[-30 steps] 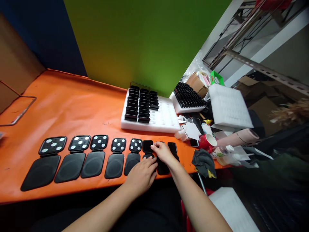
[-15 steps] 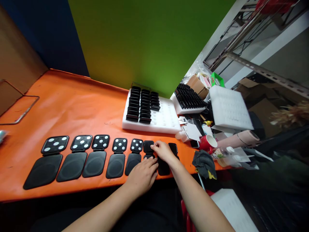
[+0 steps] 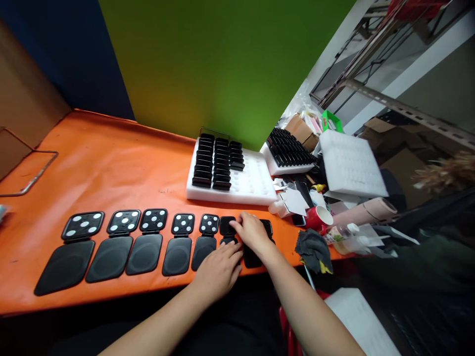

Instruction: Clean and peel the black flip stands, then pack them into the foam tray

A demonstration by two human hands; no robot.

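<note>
A row of opened black hinged cases [image 3: 144, 242] lies along the near edge of the orange table [image 3: 111, 163]; several upper halves show white dots. My left hand [image 3: 218, 269] lies flat, fingers stretched, on the lower half of the case with a plain black lid [image 3: 226, 226]. My right hand [image 3: 252, 232] is bent over that case's lid and the one beside it, fingertips pinched at the lid's edge; what it pinches is hidden. Another open case [image 3: 266, 228] peeks out to its right.
A white foam tray [image 3: 252, 185] with rows of shut black cases sits behind the hands. A second filled tray [image 3: 287, 151], an empty foam tray [image 3: 351, 163], a red cup [image 3: 319, 217], a grey cloth [image 3: 313, 249] and clutter crowd the right. A wire frame [image 3: 29, 168] stands far left.
My right hand has crept slightly up and left over the case lids. The left hand stays put on the lower half.
</note>
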